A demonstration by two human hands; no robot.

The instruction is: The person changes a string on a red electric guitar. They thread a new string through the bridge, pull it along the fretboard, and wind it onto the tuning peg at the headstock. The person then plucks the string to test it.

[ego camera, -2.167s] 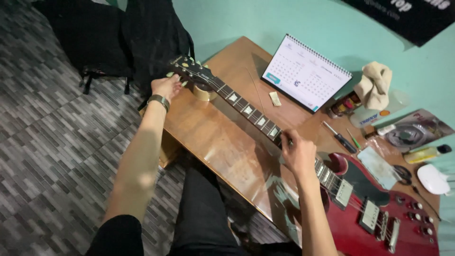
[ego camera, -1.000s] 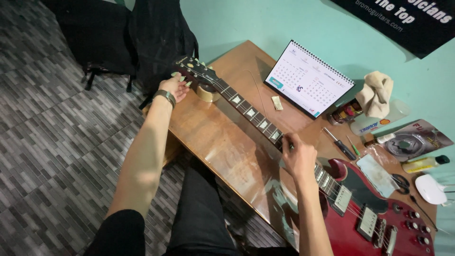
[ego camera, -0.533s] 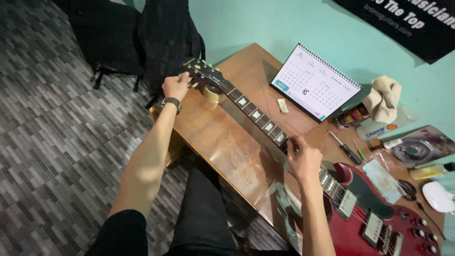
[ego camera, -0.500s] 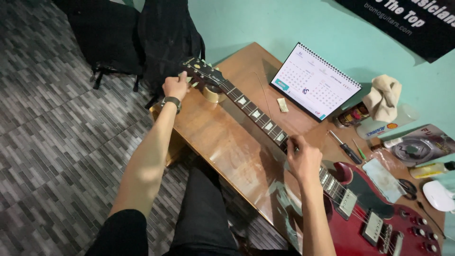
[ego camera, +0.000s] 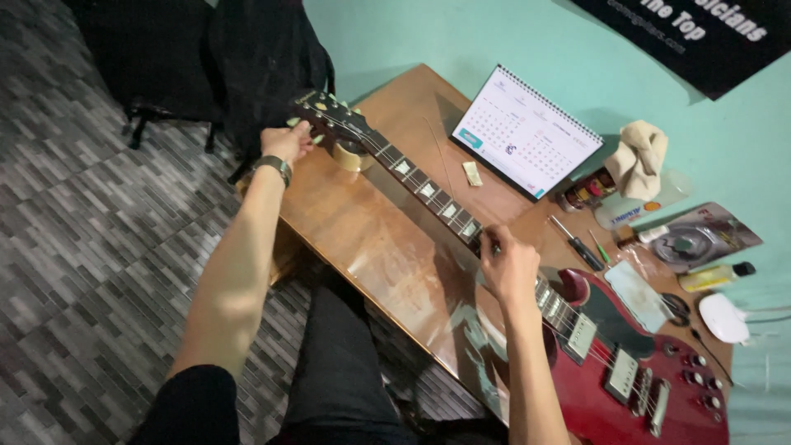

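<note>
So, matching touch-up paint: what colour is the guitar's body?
Glossy dark cherry red guitar body, seen best in the head view.

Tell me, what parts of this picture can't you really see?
1. Head view: the guitar body runs off the bottom right edge.
2. The left hand covers the tuning pegs it grips on the headstock.
3. The right hand hides the strings and neck under it.
4. The calendar print is too small to read.
5. The small tools beside the screwdriver blur together.
</note>
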